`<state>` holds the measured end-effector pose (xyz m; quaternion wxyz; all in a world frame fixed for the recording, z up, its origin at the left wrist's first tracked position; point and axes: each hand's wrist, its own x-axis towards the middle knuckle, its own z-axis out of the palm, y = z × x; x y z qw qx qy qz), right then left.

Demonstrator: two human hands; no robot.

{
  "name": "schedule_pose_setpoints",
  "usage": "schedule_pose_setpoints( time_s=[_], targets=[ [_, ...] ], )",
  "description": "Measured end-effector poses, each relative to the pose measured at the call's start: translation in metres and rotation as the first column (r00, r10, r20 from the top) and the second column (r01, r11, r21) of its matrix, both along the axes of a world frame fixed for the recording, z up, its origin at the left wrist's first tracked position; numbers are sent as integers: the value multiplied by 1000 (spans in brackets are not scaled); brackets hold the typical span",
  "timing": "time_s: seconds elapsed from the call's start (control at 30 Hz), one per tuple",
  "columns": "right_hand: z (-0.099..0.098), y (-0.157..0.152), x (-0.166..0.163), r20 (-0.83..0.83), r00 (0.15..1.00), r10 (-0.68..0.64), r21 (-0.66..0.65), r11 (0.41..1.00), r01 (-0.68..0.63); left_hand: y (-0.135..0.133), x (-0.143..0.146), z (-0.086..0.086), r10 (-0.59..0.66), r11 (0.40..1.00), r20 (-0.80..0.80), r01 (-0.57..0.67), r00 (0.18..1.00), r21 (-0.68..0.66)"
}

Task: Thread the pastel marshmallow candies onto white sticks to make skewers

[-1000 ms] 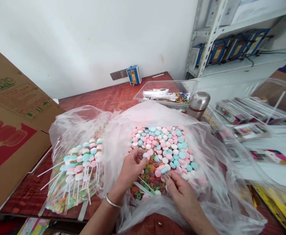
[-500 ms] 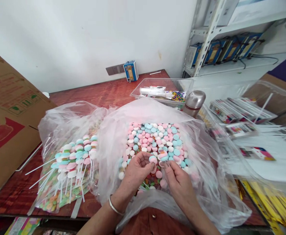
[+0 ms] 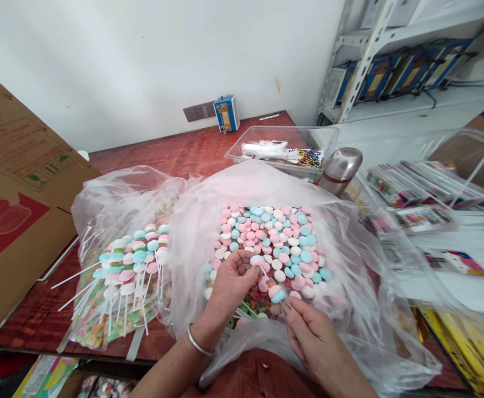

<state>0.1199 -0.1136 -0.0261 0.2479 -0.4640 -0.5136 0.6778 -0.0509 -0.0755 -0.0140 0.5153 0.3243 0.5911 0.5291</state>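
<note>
My left hand [image 3: 236, 279], with a bracelet at its wrist, pinches a pink and pale-blue button-shaped candy [image 3: 257, 260] at the upper tip of a white stick. Farther down that stick sits a candy skewer stack [image 3: 275, 292] of pale blue, white, pink and orange pieces. My right hand [image 3: 308, 326] is closed by its lower end; the part of the stick between those fingertips is hidden. Beneath both hands, loose pink, white and blue candies [image 3: 279, 243] lie in a clear plastic bag [image 3: 246, 182], with darker red and green ring candies [image 3: 261, 301] nearer me.
Finished-looking candy skewers [image 3: 130, 260] rest on another plastic bag [image 3: 121, 182] at left, beside a cardboard box [image 3: 18, 182]. Behind are a clear bin [image 3: 242, 138] and a metal flask [image 3: 341, 166]. At right stands a clear tub [image 3: 416, 276] holding white sticks and packets.
My right hand has moved down and toward me, with the candy stack now lower and the stick showing between the hands. The whole view has shifted slightly.
</note>
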Motion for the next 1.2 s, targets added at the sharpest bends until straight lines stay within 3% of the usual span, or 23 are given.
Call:
schedule_pose_setpoints(
  time_s=[0.23, 0.43, 0.77, 0.9, 0.97, 1.03, 1.13, 1.2],
  targets=[
    [-4, -1, -4, -28, 999, -24, -36, 999, 23, -3, -1, -5, -109, 991, -56, 113, 992, 78],
    [-5, -2, -11, -58, 995, -79, -58, 995, 75, -5, 4, -2, -105, 993, -118, 111, 987, 48],
    [-2, 9, -14, 105, 989, -102, 198, 977, 80, -20, 11, -9, -145, 980, -152, 163, 978, 113],
    [-13, 17, -13, 73, 990, -120, 162, 981, 106, -28, -1, -11, -210, 956, -224, 249, 952, 159],
    [-15, 22, -10, 74, 985, -153, 139, 980, 142, -28, -15, -11, -168, 963, -289, 220, 943, 158],
    [-14, 26, -5, 112, 974, -196, 166, 970, 176, -25, -32, -11, -81, 968, -469, 181, 879, 172],
    [-9, 29, 1, 205, 954, -220, 262, 951, 163, -21, -53, -9, -28, 936, -785, 291, 618, 196],
    [-5, 28, 3, 267, 938, -221, 329, 936, 126, -21, -57, -9, -67, 894, -891, 424, 449, 146]
  ],
)
